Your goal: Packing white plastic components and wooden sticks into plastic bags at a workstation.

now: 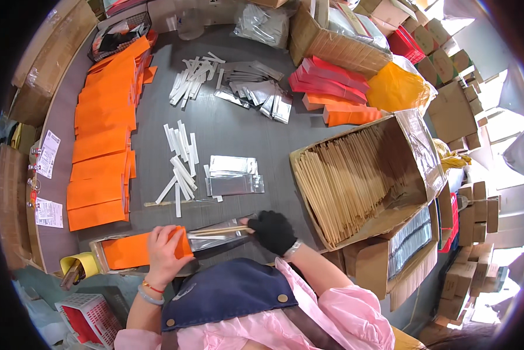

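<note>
My left hand, bare, grips the right end of an orange paper sleeve lying at the near edge of the grey table. My right hand, in a black glove, pinches a pair of wooden chopsticks. The chopsticks lie over a silver foil pouch and point left toward the orange sleeve.
A large open carton full of wooden chopsticks stands at the right. Silver pouches and white paper strips lie mid-table. Rows of orange sleeves line the left side. Red and orange packs and boxes crowd the far end.
</note>
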A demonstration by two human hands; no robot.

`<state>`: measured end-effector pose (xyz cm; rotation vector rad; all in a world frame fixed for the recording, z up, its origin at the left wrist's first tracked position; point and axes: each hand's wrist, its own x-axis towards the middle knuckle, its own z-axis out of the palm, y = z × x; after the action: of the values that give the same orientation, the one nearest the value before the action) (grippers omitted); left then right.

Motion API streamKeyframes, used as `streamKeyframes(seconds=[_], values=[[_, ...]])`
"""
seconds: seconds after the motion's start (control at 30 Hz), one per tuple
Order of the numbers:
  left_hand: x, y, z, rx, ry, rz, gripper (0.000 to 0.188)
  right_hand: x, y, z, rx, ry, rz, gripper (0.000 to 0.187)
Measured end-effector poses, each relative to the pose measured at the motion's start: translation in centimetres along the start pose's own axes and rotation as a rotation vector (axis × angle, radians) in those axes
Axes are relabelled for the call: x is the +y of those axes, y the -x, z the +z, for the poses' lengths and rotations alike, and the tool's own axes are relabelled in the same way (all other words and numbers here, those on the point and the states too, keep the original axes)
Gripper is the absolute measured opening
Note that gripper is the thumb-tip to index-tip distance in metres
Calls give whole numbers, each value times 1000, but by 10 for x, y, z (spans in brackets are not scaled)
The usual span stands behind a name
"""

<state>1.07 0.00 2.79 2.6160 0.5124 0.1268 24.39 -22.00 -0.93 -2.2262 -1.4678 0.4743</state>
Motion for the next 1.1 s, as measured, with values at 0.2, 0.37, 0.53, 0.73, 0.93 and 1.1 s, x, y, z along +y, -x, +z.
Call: streamKeyframes(seconds=[0.2, 0.37, 0.53, 0.73, 0.93, 1.1], values=[[29, -23, 10, -33, -86, 89, 74, -2, -16, 22, 122, -155, -91, 19], [27, -28, 25, -21, -67, 122, 74, -40, -23, 42, 123, -589, 199, 21], [26, -38, 21, 4, -101, 194, 63, -52, -31, 36, 89, -248, 7, 44], [36, -60, -26, -447, -169, 264, 38, -29, -21, 14, 132, 158, -133, 60], [-46, -68, -72, -101, -182, 215, 23, -25, -16, -27, 175, 44, 112, 61], [-26, -14, -2, 75, 1, -208, 62, -34, -19, -22, 132, 124, 73, 64]])
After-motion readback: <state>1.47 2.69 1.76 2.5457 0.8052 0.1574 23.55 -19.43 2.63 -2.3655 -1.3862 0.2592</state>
